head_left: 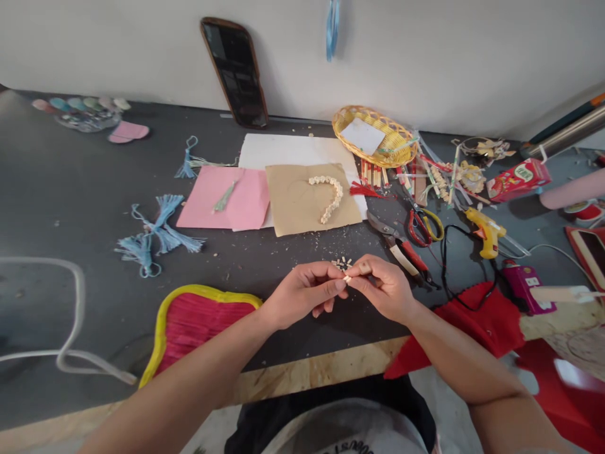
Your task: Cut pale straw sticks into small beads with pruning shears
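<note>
Small pale pieces held at the fingertips.
The left hand and right hand pinch them, thumbs against fingers, over the dark tabletop, beside loose bits.

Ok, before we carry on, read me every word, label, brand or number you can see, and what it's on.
Nothing reads reliably.
Red box-shaped carton: pale lettering, too small and blurred to read.
Grey cloth shirt: dark lettering at the picture's bottom edge, partly cut off and unclear.
</note>
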The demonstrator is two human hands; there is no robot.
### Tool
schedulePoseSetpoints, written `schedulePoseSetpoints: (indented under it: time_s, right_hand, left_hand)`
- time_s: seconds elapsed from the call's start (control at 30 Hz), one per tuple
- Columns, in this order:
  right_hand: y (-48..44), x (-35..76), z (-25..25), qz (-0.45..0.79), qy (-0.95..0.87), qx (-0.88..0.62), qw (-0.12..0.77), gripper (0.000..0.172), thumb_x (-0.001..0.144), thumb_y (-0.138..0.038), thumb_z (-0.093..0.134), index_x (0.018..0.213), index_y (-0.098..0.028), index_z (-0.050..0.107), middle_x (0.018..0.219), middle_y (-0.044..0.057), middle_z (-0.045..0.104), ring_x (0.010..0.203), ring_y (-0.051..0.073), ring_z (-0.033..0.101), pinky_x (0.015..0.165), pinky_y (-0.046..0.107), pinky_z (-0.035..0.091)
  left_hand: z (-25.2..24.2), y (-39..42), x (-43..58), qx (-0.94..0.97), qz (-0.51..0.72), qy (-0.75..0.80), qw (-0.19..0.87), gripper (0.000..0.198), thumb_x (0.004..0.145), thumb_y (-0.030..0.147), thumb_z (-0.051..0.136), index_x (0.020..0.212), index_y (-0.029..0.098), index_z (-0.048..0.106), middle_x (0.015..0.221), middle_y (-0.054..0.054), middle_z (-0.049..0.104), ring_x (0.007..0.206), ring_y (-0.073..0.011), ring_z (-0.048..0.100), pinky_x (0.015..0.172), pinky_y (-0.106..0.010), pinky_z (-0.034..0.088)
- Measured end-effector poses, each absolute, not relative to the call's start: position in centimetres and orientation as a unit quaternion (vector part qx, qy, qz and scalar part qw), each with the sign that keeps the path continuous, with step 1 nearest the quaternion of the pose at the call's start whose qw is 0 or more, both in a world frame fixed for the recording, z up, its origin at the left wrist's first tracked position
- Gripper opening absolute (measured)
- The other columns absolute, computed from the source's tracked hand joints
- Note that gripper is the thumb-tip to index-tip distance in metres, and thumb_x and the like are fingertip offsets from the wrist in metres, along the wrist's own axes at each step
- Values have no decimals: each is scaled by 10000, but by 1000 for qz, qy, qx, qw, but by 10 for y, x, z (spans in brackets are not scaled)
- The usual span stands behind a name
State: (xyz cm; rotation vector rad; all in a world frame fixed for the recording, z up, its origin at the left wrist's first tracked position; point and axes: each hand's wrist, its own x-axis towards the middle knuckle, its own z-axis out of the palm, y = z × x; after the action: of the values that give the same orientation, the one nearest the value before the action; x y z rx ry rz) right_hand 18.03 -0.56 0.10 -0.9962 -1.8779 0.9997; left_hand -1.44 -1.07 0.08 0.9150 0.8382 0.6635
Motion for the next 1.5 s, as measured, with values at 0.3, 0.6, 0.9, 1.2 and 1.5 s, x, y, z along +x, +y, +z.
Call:
schedulePoseSetpoints:
  time_s: [0.3,0.6,0.9,1.2,1.5]
  right_hand:
    - [-5,179,1,386,-742,-384,390,54,887,-246,616,899,-220,661,805,4,664,703,113,619,643,242,516]
    - [-5,179,0,384,-750,-372,389,53,880,-203,628,909,-201,672,800,9,659,719,105,613,672,230,511]
    - [-5,178,-1,368,-756,-366,399,56,872,-172,632,908,-204,661,804,3,660,721,101,617,670,224,518]
    - [-4,179,-4,361,-761,-369,392,43,882,-200,624,915,-206,652,803,6,659,741,111,625,684,237,522]
    - [-4,179,-1,352,-769,-366,389,40,888,-206,616,904,-206,652,795,13,656,726,112,621,668,238,526]
  left_hand:
    - [-2,-10,-17,447,291,388,751,274,821,399,667,791,128,646,605,-3,594,447,-48,437,384,-157,344]
    - [2,-8,-17,463,288,389,742,294,784,411,685,761,121,642,507,34,548,421,-40,398,401,-164,294]
    - [-2,-9,-16,453,289,401,742,279,786,396,683,791,120,636,683,-18,653,479,-48,471,407,-164,316]
    - [-3,-9,-17,473,277,417,725,300,806,414,660,797,114,652,662,-25,648,480,-50,470,412,-160,318]
    - [1,-8,-17,477,284,403,728,259,809,377,661,788,119,641,684,-14,648,488,-44,481,413,-151,328]
